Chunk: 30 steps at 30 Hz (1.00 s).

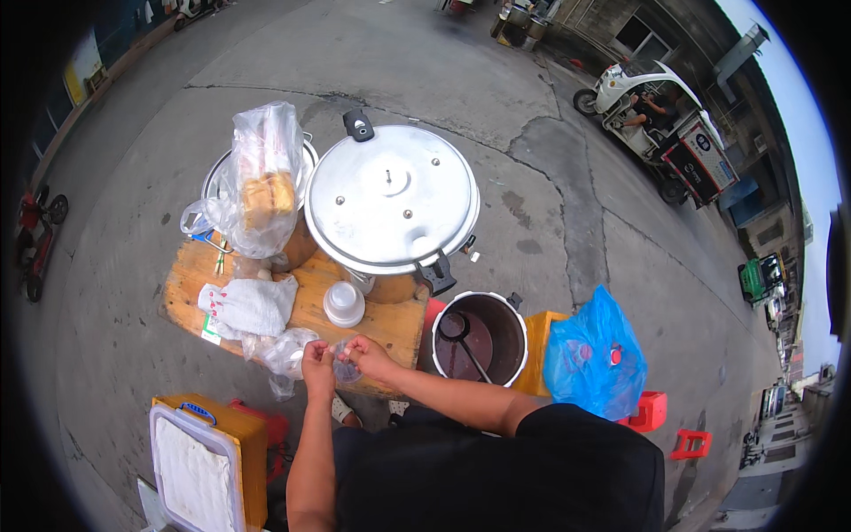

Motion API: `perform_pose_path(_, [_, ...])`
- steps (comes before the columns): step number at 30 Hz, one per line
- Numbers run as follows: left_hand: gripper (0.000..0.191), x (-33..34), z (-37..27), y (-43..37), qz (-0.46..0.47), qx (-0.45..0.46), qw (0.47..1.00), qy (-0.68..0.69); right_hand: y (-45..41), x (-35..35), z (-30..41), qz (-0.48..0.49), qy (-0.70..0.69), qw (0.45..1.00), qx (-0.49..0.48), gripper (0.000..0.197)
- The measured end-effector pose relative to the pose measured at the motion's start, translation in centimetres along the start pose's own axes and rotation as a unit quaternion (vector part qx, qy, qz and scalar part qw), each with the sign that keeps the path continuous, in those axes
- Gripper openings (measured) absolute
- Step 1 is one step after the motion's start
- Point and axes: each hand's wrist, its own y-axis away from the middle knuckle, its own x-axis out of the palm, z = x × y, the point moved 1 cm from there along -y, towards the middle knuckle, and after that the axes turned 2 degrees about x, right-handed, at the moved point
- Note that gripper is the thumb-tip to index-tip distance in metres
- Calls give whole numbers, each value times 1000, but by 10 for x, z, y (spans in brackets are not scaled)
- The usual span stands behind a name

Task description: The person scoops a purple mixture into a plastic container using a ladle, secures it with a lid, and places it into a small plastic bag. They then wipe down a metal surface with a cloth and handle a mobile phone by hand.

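Both my hands meet over the near edge of a wooden table [392,336]. Between my left hand [319,366] and my right hand [369,358] is a small clear plastic piece, perhaps a bag or lid, pinched in my right fingertips. My left fingers are bent close to it; whether they grip it is unclear. A clear plastic cup or bowl [348,374] shows just below. Left of my hands lie crumpled clear bags [284,349] and a white cloth [256,306]. A stack of upturned plastic cups [344,304] stands beyond them.
A large lidded aluminium pot [392,199] stands at the back, beside bagged bread [269,196]. To the right are an open pot [498,326] of dark liquid with a ladle [473,359] and a blue plastic bag [595,362]. A cloth-topped box [196,459] stands lower left.
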Motion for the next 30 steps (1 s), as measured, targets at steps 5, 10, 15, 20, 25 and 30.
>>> perform_pose_path(5, [15, 18, -15, 11, 83, 52, 987, -128, -10, -14, -16, -50, -80, 993, -64, 17])
perform_pose_path(10, [15, 18, -30, 20, 123, 52, 980, -149, -7, -17, -13, 76, -5, 994, -76, 30])
perform_pose_path(15, [18, -6, -63, 37, 170, 93, 940, -280, 7, -10, 10, 127, 232, 961, -78, 31])
perform_pose_path(20, [21, -13, -59, 31, 214, 198, 865, -409, 16, -21, 5, 154, 119, 980, -48, 27])
perform_pose_path(25, [22, -13, -14, 45, 140, 52, 974, -173, 45, -5, 29, 198, 152, 967, -53, 25])
perform_pose_path(30, [21, -29, 6, 79, 131, -123, 979, 100, 75, 11, 49, 139, 325, 919, -176, 16])
